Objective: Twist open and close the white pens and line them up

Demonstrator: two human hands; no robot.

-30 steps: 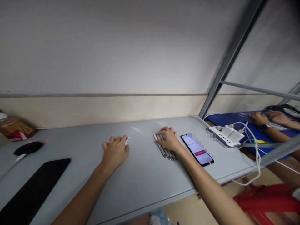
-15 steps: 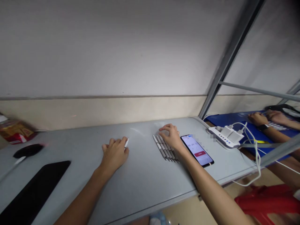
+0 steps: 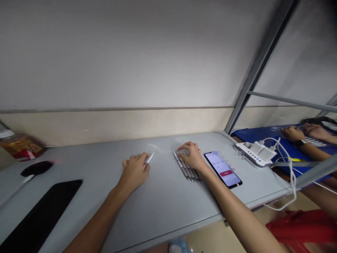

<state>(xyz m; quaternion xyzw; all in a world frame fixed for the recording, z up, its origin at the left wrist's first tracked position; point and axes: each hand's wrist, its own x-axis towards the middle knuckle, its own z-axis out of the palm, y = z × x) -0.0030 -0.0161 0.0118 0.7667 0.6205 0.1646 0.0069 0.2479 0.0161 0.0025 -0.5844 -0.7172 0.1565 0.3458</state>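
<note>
While its forearm lies stretched across the grey worktop (image 3: 163,203), the left hand (image 3: 134,171) pinches a white pen (image 3: 149,159) pointing to 1 o'clock. At 3 o'clock, the right hand (image 3: 191,155) rests palm-down, fingers loosely spread, on a row of pens (image 3: 187,170) beside a phone (image 3: 223,169).

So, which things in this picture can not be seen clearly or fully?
- Row of pens, head view: far ends covered by the right hand; exact count unclear.
- White pen: mostly hidden inside the left hand.
- Phone screen: text too small, partly pixelated.
- Red and yellow package: blurred, cut by the left edge.
- Black flat object: cut by the bottom-left edge.
</note>
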